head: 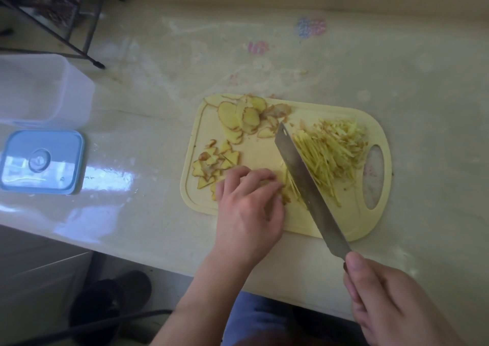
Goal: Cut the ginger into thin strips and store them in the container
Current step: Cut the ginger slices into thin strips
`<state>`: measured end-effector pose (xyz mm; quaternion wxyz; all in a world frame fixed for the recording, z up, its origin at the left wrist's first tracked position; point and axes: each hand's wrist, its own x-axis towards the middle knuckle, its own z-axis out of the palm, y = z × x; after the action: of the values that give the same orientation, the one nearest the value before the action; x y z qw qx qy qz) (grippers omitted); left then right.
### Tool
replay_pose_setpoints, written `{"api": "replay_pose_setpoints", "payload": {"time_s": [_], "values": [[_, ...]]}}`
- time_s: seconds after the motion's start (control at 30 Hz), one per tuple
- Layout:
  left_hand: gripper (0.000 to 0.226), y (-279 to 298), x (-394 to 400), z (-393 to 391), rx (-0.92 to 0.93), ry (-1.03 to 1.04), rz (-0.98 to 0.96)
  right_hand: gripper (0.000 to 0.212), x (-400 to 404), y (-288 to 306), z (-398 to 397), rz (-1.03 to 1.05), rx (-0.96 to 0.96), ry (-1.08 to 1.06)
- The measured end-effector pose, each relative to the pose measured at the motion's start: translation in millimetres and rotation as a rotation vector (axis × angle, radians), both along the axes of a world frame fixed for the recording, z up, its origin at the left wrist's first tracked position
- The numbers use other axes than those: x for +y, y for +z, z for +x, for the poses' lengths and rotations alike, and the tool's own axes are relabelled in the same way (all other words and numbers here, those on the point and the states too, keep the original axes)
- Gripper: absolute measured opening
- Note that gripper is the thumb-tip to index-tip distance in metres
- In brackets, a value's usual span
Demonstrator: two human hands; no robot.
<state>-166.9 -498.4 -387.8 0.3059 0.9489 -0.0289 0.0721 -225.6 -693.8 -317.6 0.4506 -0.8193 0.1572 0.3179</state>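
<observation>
A pale, glossy counter (pixel 264 62) ran beneath a window ledge, smeared with faint scuffs and a few pink and blue marks. A dark wire rack (pixel 60 9) stood at its far left corner, and a dark slipper (pixel 111 306) lay on the floor below the near edge. On the left of the counter sat a clear plastic container (pixel 45 89), open, with its blue lid (pixel 42 161) flat just in front of it. A yellow cutting board (pixel 344 229) lay well to the right of both. The left hand (pixel 251 202) pressed curled fingers down on a small stack of ginger slices (pixel 284 191). The right hand (pixel 391 303) clenched the handle of a cleaver (pixel 304 176), its blade right beside those fingertips. Ginger strips (pixel 330 155) were heaped to the blade's right; uncut slices (pixel 243 118) lay at the board's far and left parts.
</observation>
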Motion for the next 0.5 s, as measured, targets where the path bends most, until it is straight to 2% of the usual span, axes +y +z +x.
{"api": "replay_pose_setpoints", "payload": {"time_s": [0.17, 0.33, 0.5], "values": [[0.017, 2, -1, -2, -0.015, -0.114, -0.027, 0.097, 4, 0, 1, 0.013, 0.007, -0.018], [0.015, 1, 5, 1, -0.016, -0.07, -0.08, 0.091, 11, -1, 1, -0.016, -0.013, 0.005], [0.013, 2, 6, 0, -0.037, -0.1, -0.095, 0.095, 18, 1, 3, 0.004, 0.02, 0.024]]}}
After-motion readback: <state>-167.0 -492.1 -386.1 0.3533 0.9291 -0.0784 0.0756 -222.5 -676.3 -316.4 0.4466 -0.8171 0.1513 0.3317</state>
